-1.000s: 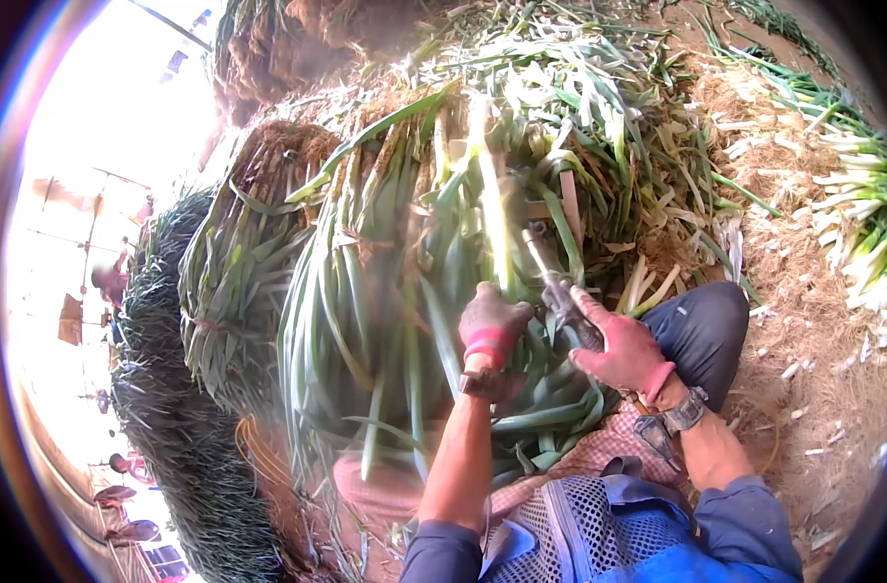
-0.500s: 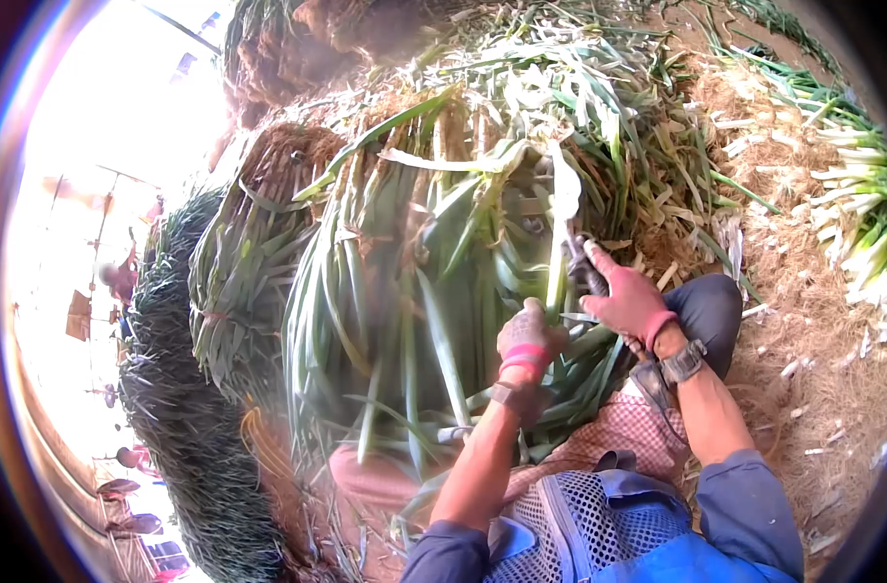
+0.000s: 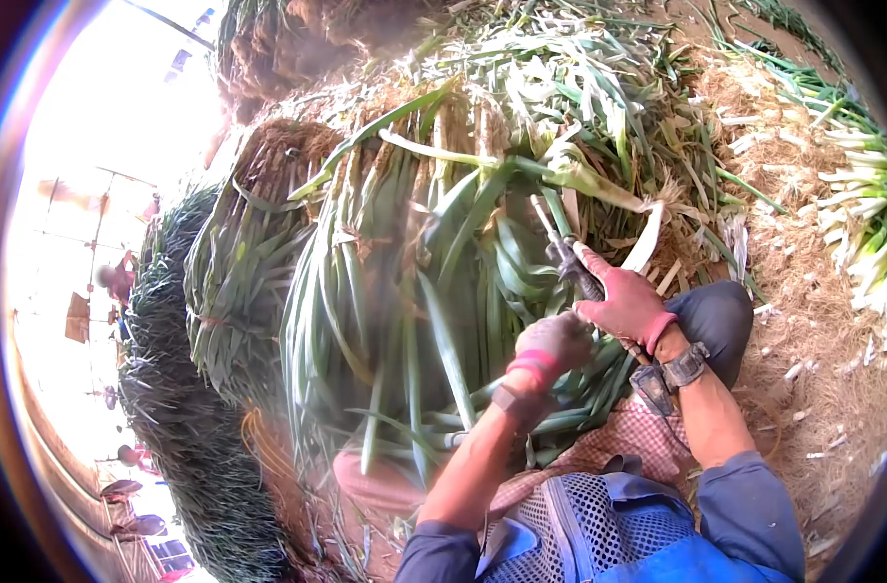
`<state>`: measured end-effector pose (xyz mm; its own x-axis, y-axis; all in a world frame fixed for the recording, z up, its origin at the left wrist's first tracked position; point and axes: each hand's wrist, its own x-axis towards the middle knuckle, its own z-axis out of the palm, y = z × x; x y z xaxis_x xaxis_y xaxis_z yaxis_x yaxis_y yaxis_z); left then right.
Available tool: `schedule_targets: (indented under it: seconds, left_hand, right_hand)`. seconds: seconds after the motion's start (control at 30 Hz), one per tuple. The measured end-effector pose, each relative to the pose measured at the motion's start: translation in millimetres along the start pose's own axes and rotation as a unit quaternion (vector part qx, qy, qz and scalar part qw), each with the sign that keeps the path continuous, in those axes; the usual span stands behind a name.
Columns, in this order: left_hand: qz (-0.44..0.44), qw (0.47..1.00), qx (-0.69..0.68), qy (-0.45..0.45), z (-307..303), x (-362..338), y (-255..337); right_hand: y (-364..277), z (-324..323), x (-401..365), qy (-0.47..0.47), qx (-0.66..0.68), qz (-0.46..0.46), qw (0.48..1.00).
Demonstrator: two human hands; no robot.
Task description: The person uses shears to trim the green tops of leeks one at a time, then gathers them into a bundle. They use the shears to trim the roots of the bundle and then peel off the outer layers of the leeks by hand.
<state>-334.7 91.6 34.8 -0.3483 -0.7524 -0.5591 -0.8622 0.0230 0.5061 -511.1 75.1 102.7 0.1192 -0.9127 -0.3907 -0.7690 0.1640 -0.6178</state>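
Observation:
My left hand [image 3: 552, 345], in a pale glove with a pink cuff, is closed beside the tool. It appears to grip a green onion, though the fingers hide most of the stalk. My right hand [image 3: 630, 306], in a pinkish-red glove, is wrapped round a hand tool [image 3: 584, 279] with a dark grip, a thin nozzle and a hose, which looks like an air blow gun. The nozzle points up and left, over the onion leaves. A pale, peeled-back leaf [image 3: 648, 238] droops just beyond my right hand. Long green onions [image 3: 366, 262] lie heaped before both hands.
Bundled green onions [image 3: 235, 262] stand at the left, beside a long dark-green stack [image 3: 181, 418]. Stripped leaves [image 3: 599, 87] pile up at the back. Cleaned onions with white stems [image 3: 863, 204] lie at the far right. Roots and scraps [image 3: 813, 389] litter the ground.
My left hand has moved right and slightly closer to the tool. The pale leaf that stood upright now flops over to the right. The tool's nozzle has come into view, tilted up-left.

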Motion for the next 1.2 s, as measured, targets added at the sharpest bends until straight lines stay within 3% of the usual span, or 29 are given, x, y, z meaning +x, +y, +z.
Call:
schedule_targets:
  seconds: [0.03, 0.1, 0.17, 0.23, 0.3, 0.33, 0.37, 0.57, 0.63, 0.83, 1.03, 1.2]
  left_hand:
    - [-0.001, 0.998, -0.061, 0.027, -10.7, -5.1, -4.8]
    - [-0.010, 0.997, -0.032, 0.068, -20.3, -3.2, -21.0]
    - [-0.026, 0.992, -0.096, 0.072, -20.5, 11.6, -48.3]
    - [-0.022, 0.978, -0.157, 0.133, -40.7, 10.0, -48.9]
    - [-0.106, 0.955, -0.240, 0.141, -61.9, 8.3, -48.8]
    - [-0.073, 0.960, -0.142, 0.232, -60.6, 21.8, -63.8]
    - [-0.077, 0.952, -0.164, 0.246, -58.7, 31.5, -80.1]
    - [-0.051, 0.939, -0.029, 0.338, -72.0, 61.9, -103.2]
    - [-0.045, 0.939, -0.026, 0.340, -80.2, 69.2, -100.0]
    - [-0.141, 0.952, 0.044, 0.268, -101.3, 94.5, -89.5]
    - [-0.193, 0.951, 0.125, 0.206, -112.8, 109.6, -81.8]
    - [-0.196, 0.956, 0.097, 0.196, -116.6, 116.5, -84.4]
  right_hand:
    - [6.7, 4.9, 3.7, 0.000, 0.000, 0.001, 1.000]
    - [25.7, 22.5, 11.3, -0.034, 0.076, -0.102, 0.991]
    - [11.6, 23.0, 12.0, -0.068, 0.087, -0.085, 0.990]
    - [-4.3, 17.0, 14.3, -0.038, 0.026, -0.001, 0.999]
    - [-3.5, 25.6, 23.5, -0.046, 0.020, -0.004, 0.999]
    - [-3.9, 33.2, 28.0, -0.058, 0.029, -0.033, 0.997]
    - [-6.3, 38.0, 31.6, -0.069, 0.037, -0.063, 0.995]
    - [-28.5, 45.9, 74.7, -0.065, 0.023, -0.036, 0.997]
    - [-33.7, 42.0, 89.5, -0.034, 0.013, -0.022, 0.999]
    - [-41.1, 28.2, 137.9, -0.031, 0.023, -0.011, 0.999]
    - [-39.4, 26.3, 215.3, 0.059, -0.001, -0.022, 0.998]
    - [-50.5, 14.3, 274.2, 0.062, -0.007, 0.012, 0.998]
